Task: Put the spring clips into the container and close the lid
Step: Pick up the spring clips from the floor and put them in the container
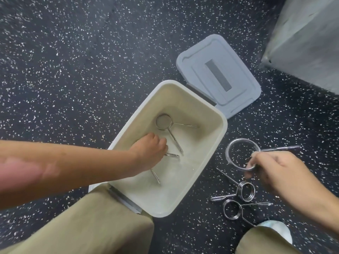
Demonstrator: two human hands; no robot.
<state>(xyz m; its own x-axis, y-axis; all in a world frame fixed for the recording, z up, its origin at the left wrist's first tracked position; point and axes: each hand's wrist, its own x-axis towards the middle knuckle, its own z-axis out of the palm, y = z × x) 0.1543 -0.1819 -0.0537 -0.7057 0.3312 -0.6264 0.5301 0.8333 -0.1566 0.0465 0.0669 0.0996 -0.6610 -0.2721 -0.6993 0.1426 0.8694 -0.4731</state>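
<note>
A white container [218, 136] stands open on the floor, its grey lid [218, 74] lying flat behind it at the upper right. One metal spring clip [165, 123] rests on the container's bottom. My left hand [152, 153] is down inside the container over a second clip [172, 155], whose handles stick out from under it; the grip itself is hidden. To the right of the container my right hand [271, 167] is closed on a third spring clip [242, 153], held just above the floor. Two more clips [245, 191] [233, 209] lie on the floor below that hand.
The floor [73, 70] is dark speckled rubber. A grey block [308, 39] fills the upper right corner. My knees in khaki trousers [95, 226] are at the bottom, the left one touching the container's near end, and a light shoe [275, 228] shows bottom right.
</note>
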